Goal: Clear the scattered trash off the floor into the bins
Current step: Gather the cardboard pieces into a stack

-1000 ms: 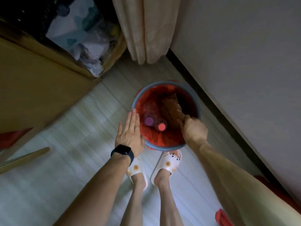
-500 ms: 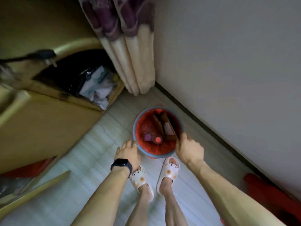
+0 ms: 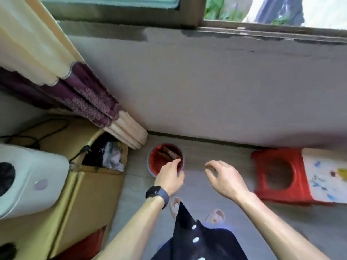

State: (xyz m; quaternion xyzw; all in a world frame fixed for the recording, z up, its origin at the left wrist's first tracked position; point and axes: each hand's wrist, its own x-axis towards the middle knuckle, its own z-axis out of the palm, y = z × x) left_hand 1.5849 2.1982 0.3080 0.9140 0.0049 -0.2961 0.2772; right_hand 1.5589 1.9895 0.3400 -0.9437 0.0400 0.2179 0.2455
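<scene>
My left hand (image 3: 170, 178), black watch (image 3: 157, 194) on its wrist, hangs over the near rim of the round grey bin with red liner (image 3: 155, 163), fingers loosely curled, grip empty. My right hand (image 3: 225, 177) hovers at 3 o'clock of the bin, grip open, fingers bent, holding nothing. Brown cardboard pieces (image 3: 170, 154) sit inside the bin. No readable writing. Versus half a second ago: I've stood up, both hands off the rim; red plastic stool (image 3: 279, 175) now in view.

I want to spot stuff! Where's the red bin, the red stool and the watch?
red bin (image 3: 156, 164): head view, on the red liner inside its left wall.
red stool (image 3: 260, 177): head view, on the seat left of its hole.
watch (image 3: 156, 192): head view, on its dark face.
</scene>
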